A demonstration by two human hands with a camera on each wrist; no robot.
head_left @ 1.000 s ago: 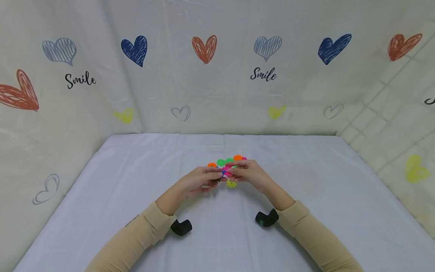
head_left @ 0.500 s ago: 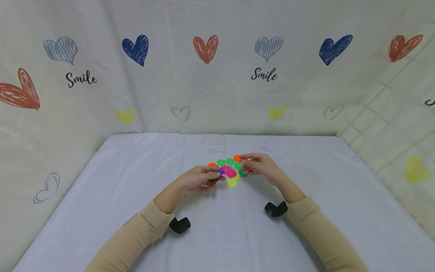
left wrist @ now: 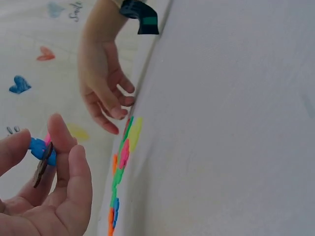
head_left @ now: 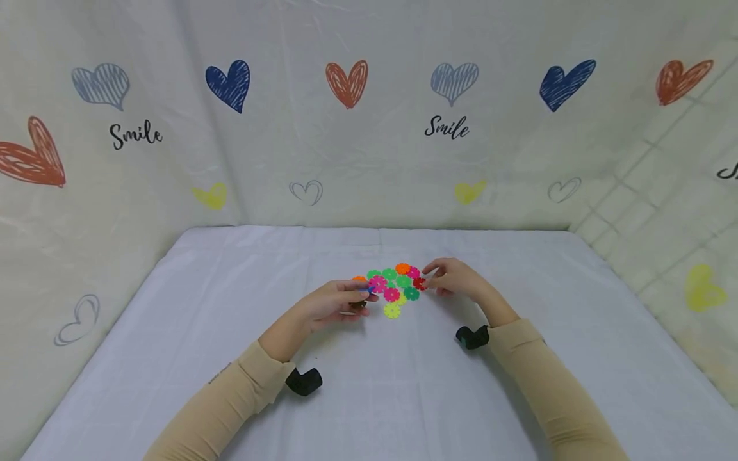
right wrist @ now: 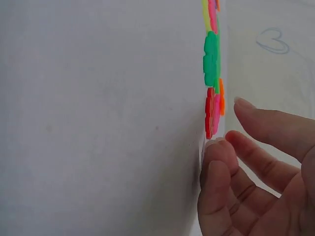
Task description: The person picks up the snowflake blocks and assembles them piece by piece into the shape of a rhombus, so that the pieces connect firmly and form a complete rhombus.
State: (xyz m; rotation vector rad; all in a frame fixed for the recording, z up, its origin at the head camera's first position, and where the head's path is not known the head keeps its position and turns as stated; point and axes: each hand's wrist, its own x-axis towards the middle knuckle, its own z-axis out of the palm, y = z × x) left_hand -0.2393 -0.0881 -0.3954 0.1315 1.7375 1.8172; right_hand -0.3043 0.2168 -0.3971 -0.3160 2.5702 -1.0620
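Observation:
Between thumb and fingers my left hand [head_left: 334, 302] pinches a small joined piece of notched plastic snowflake discs. A blue disc [left wrist: 37, 146] and a brown disc [left wrist: 43, 164] show in it in the left wrist view, with a bit of pink behind. To the right, a loose group of colourful discs lies on the white-covered table. My right hand [head_left: 455, 280] hovers at the group's right end, fingers bent and apart, with nothing between them. Its fingertips are right by a red disc [right wrist: 210, 113]. A green disc [right wrist: 211, 59] lies beyond that one.
Yellow [head_left: 392, 310], orange [head_left: 403, 269] and several more discs lie close together, some overlapping. A black wrist mount [head_left: 303, 382] hangs under the left sleeve, another black mount [head_left: 473, 337] by the right. A cloth wall [head_left: 392, 160] printed with hearts closes off the table's far edge.
My right hand has moved away from the left hand, rightward across the discs, uncovering green, pink and red ones. The left hand has shifted slightly left with its joined discs.

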